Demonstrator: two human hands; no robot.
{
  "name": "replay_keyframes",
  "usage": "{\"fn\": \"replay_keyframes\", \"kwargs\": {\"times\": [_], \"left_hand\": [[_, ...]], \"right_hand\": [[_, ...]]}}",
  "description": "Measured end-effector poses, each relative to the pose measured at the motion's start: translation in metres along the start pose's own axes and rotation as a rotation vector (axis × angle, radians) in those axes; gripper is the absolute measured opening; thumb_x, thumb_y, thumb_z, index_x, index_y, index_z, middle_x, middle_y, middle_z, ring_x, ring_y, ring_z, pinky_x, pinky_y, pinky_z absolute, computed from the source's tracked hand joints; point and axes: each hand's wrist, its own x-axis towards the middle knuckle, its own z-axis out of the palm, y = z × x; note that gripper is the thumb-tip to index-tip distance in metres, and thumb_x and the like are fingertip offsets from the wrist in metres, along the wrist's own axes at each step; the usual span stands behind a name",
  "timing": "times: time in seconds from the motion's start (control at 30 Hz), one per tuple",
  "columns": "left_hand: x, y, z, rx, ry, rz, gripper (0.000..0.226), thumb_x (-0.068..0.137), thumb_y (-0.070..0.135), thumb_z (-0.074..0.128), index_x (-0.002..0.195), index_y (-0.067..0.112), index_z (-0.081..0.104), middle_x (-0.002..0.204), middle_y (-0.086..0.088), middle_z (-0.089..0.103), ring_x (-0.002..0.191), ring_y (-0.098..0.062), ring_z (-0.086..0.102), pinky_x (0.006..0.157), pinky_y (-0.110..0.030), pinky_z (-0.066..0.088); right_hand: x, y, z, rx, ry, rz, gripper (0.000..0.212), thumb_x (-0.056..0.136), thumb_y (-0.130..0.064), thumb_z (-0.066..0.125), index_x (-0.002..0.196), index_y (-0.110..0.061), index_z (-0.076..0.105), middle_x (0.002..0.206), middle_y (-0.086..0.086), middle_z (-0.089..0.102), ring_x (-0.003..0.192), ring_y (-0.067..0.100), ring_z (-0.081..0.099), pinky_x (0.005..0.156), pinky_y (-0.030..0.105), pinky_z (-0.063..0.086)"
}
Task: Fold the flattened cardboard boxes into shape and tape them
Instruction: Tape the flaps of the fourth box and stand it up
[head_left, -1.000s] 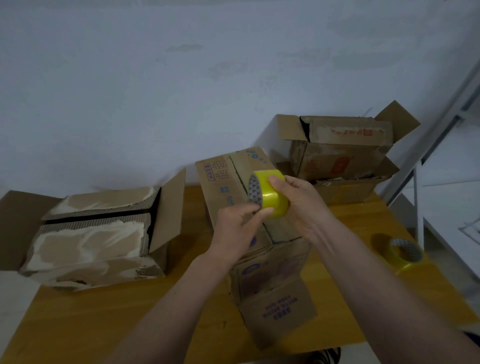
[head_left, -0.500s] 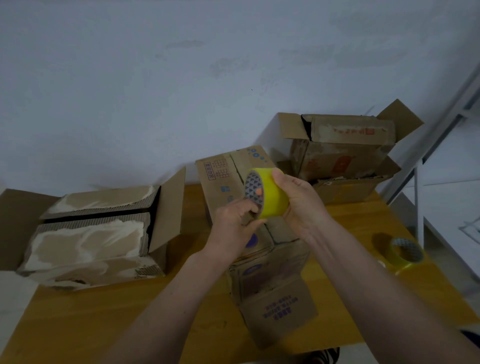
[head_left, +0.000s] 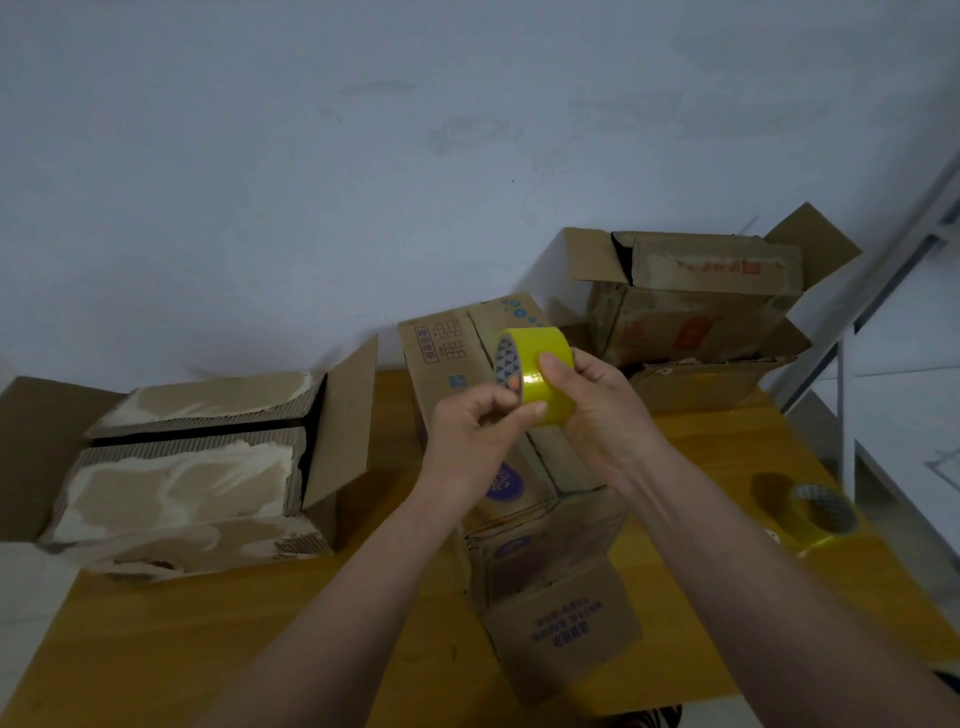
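I hold a yellow tape roll (head_left: 540, 371) in the air above a brown printed cardboard box (head_left: 524, 514) lying on the wooden table (head_left: 208, 634). My right hand (head_left: 592, 410) grips the roll from the right, thumb on its outer face. My left hand (head_left: 478, 431) has curled fingers that pinch at the roll's near edge. The box stretches from the wall toward me, with an open flap at its near end.
A large torn open box (head_left: 182, 478) sits at the table's left. Stacked open boxes (head_left: 696, 312) stand at the back right against the wall. A second tape roll (head_left: 821, 514) lies near the table's right edge, beside a white metal frame (head_left: 847, 415).
The tape roll has turned in my hands, its patterned core now facing left. My left fingers shifted along its near edge. Both hands stay over the box.
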Motion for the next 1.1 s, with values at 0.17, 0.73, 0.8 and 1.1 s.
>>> {"fn": "replay_keyframes", "kwargs": {"times": [0.17,0.73,0.8,1.1], "left_hand": [[0.002,-0.012,-0.01,0.435,-0.026,0.386,0.015,0.073,0.014,0.082,0.075,0.01,0.068,0.082,0.001,0.068,0.077,-0.005,0.061,0.072,-0.01,0.047],[0.002,0.002,-0.006,0.023,-0.038,-0.11,0.009,0.077,0.012,0.079,0.085,0.013,0.074,0.086,0.001,0.075,0.085,-0.011,0.07,0.079,-0.021,0.055],[0.004,0.006,-0.005,-0.117,-0.006,-0.167,0.012,0.078,0.008,0.077,0.087,0.014,0.074,0.087,0.0,0.076,0.084,-0.011,0.071,0.075,-0.017,0.055],[-0.007,-0.013,-0.004,0.339,-0.044,0.202,0.015,0.072,0.012,0.082,0.076,0.013,0.068,0.087,0.005,0.071,0.086,-0.005,0.064,0.08,-0.011,0.047]], "right_hand": [[0.002,-0.002,0.0,0.021,0.046,0.029,0.034,0.077,-0.026,0.066,0.1,0.0,0.066,0.089,0.017,0.069,0.082,0.024,0.067,0.082,0.036,0.055],[0.001,0.011,-0.005,-0.117,0.065,-0.027,0.021,0.07,-0.029,0.072,0.085,-0.014,0.071,0.093,0.011,0.068,0.09,0.024,0.061,0.091,0.042,0.047],[0.0,0.013,-0.007,-0.138,0.043,-0.047,0.018,0.068,-0.028,0.074,0.083,-0.019,0.072,0.091,0.007,0.069,0.091,0.021,0.061,0.09,0.039,0.046],[-0.006,0.006,-0.005,-0.035,0.092,-0.027,0.032,0.069,-0.031,0.071,0.089,-0.006,0.069,0.094,0.015,0.069,0.089,0.025,0.064,0.088,0.041,0.05]]}}
